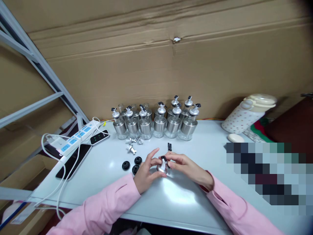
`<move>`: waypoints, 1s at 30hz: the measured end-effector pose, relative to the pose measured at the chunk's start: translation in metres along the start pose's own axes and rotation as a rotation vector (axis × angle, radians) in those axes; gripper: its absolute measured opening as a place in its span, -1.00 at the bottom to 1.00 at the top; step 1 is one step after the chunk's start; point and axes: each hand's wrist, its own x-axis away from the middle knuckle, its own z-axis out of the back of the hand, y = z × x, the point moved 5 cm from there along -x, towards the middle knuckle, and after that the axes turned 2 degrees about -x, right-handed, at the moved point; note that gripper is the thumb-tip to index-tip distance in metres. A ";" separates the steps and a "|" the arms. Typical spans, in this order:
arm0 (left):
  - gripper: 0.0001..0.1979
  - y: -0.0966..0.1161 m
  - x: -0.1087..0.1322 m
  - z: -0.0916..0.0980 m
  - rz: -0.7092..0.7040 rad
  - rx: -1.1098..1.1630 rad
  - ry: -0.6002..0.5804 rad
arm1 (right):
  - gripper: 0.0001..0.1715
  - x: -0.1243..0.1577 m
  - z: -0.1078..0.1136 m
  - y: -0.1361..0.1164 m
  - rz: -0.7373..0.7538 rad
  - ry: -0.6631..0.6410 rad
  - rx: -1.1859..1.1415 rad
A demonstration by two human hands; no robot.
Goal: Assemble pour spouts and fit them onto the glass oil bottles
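Between my two hands, above the near middle of the table, is a silver pourer spout (161,168) with a black flip cap (163,159) at its top. My left hand (144,174) is closed on the spout's wide base, its index finger raised. From the right, my right hand (187,166) pinches the small black cap; its fingertips partly hide it. Just beyond my hands lie small black caps (169,147). Black round stoppers (126,165) rest beside my left hand, one partly covered by it. Further off are loose silver spouts (132,150).
Several glass bottles with steel bands (160,126) stand in rows at the back, many topped with spouts. Left are a power strip (77,138), a phone (74,161), a small black device (99,137) and looping white cables. A dotted flask (244,114) stands right.
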 end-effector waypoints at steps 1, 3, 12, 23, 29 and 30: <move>-0.27 -0.002 0.000 0.000 0.006 0.038 0.005 | -0.63 0.000 -0.001 0.000 0.007 -0.007 0.019; -0.26 -0.006 0.000 0.000 0.030 0.088 0.013 | -0.65 0.001 -0.003 0.000 0.020 0.013 0.040; -0.22 0.000 -0.007 -0.002 -0.020 0.171 -0.008 | -0.68 -0.002 -0.003 -0.007 0.086 0.142 -0.003; -0.44 0.008 -0.001 -0.003 -0.097 0.041 -0.010 | -0.76 -0.020 0.014 -0.112 0.133 0.284 -0.181; -0.46 0.008 0.001 -0.004 -0.103 -0.005 -0.031 | -0.48 -0.069 0.049 -0.166 0.232 0.464 0.255; -0.47 0.008 0.001 -0.004 -0.103 -0.016 -0.030 | -0.50 -0.079 0.054 -0.169 0.200 0.486 0.442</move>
